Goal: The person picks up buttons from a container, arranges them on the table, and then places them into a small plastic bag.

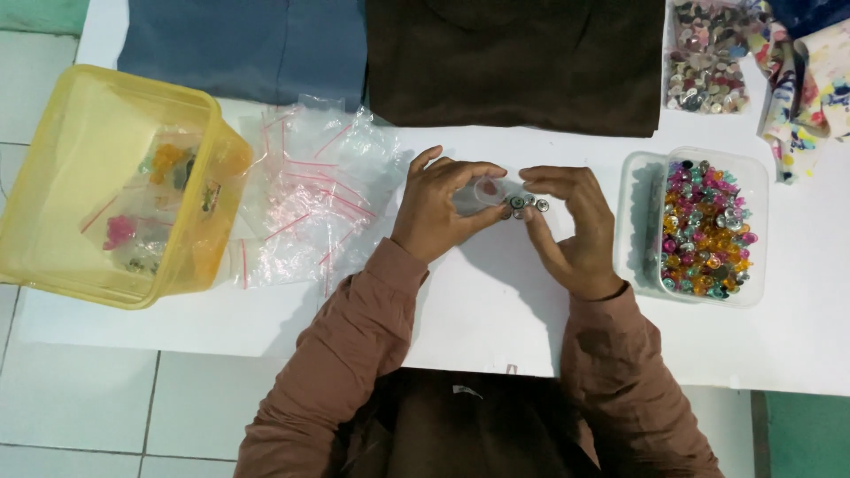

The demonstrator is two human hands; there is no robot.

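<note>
Nearest the camera, two brown-sleeved forearms reach onto a white table point(496, 310). The left hand point(438, 212) pinches a small clear plastic bag point(485, 193) between thumb and fingertips, mouth turned toward the other hand, apparently to keep it open. The right hand point(575, 232) is curled, fingertips closed loosely around a few small round metallic-rimmed beads point(524, 205) lying just beside the bag. The hands are close together, almost touching at the fingertips.

To the right, within easy reach of the right hand, stands a clear rectangular plastic container point(760, 226) heaped with glossy faceted beads in pink, orange and green. To the left lies a loose, crinkled pile of empty zip bags point(310, 190) with red seal strips, near the left hand. Further left, a translucent yellow tub point(53, 159) overhangs the table edge and holds filled bags.

At the far edge lie folded blue cloth point(239, 44) and dark brown cloth point(513, 62), both matte and flat. Far right sits a bag of dull mixed buttons point(704, 62) beside patterned fabric point(815, 80).
</note>
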